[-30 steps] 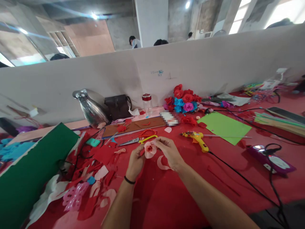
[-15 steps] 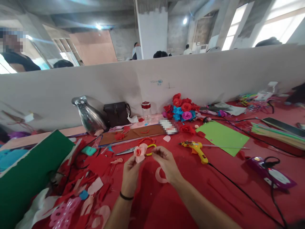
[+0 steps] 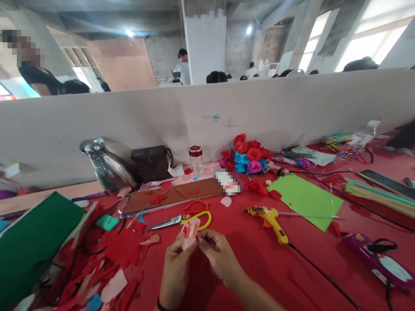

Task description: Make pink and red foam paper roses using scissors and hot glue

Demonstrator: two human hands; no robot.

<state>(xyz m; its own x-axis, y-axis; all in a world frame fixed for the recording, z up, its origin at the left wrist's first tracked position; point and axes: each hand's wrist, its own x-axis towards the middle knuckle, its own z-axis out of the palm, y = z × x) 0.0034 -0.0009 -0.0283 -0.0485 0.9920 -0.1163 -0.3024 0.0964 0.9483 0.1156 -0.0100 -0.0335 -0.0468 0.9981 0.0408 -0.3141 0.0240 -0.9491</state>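
Note:
A small paper flower (image 3: 190, 233), pale pink petals around a red-orange centre, is held upright in my left hand (image 3: 177, 263), its fingers closed around the base. My right hand (image 3: 220, 257) has thumb and forefinger pinched at the flower's right edge, touching the petals. Just behind the flower lie scissors (image 3: 168, 222) with yellow handles, partly covered by it. A yellow hot glue gun (image 3: 274, 222) rests on the red table to the right, with a clear glue stick (image 3: 308, 215) out of its back. Whatever is under my palms is hidden.
Paper scraps (image 3: 119, 246) and a green box (image 3: 39, 242) are at left. Behind stand a steel jug (image 3: 108, 168), brown bag (image 3: 151, 163), glass jar (image 3: 196, 160) and paper flower bunch (image 3: 249, 153). Green paper (image 3: 308, 201), a purple power strip (image 3: 379, 261) and cords are right.
My right hand has come in from beside the flower to touch its petals. The flower has turned slightly in my left hand. The view has shifted, so the table sits lower.

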